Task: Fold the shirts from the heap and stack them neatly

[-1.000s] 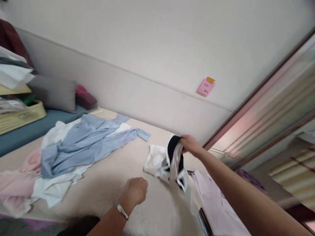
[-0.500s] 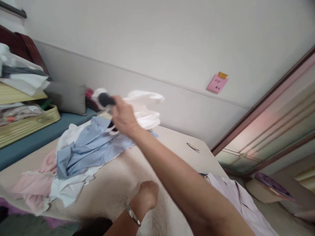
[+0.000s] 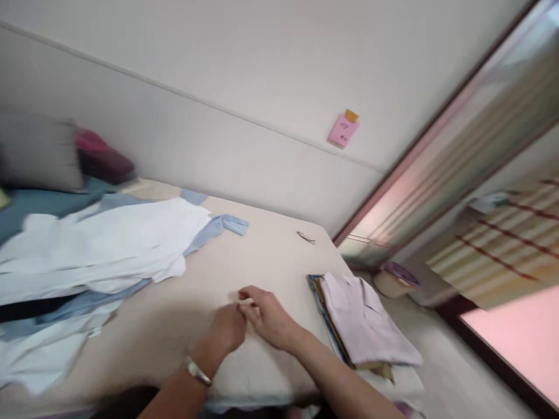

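My left hand (image 3: pixel 226 327) is closed in a loose fist above the beige surface, a silver bracelet on its wrist. My right hand (image 3: pixel 266 317) meets it, its fingers curled at the left one's fingertips. Whatever may be between them is too small to make out. To the left of both hands, a white shirt (image 3: pixel 131 238) lies spread over blue clothing (image 3: pixel 225 223). On the right, a pale lilac garment (image 3: pixel 362 320) tops a stack of folded clothes.
The beige padded surface (image 3: pixel 262 250) runs along a white wall with a pink note (image 3: pixel 343 129) on it. A thin dark object (image 3: pixel 305 237) lies near the far edge. A grey cushion (image 3: pixel 39 151) is at the left, a bin (image 3: pixel 395 280) on the floor at the right.
My right hand has let go of the white garment and come back to my left hand. The white shirt now lies flat over the blue clothing. The view has swung right.
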Action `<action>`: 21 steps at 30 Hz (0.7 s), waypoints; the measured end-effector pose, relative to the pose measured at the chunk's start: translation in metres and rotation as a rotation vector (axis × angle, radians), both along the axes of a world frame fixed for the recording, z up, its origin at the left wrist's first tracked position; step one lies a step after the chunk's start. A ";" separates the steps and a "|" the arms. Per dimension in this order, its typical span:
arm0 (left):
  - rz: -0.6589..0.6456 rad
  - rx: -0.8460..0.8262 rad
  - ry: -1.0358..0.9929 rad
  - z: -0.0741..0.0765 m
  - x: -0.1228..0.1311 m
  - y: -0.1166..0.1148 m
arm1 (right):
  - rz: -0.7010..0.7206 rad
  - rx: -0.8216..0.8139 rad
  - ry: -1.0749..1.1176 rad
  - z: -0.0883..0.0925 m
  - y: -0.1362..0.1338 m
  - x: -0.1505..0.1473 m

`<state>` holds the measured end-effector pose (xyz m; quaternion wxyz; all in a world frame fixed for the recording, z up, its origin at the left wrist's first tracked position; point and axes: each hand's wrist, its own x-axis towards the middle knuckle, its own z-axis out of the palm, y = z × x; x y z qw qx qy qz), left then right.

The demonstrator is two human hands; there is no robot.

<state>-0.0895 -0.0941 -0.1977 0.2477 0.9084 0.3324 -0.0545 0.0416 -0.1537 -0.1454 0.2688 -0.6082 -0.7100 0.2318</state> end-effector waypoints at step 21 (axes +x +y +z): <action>0.023 0.143 0.170 -0.034 0.016 0.020 | -0.701 -0.385 -0.864 -0.029 -0.043 0.367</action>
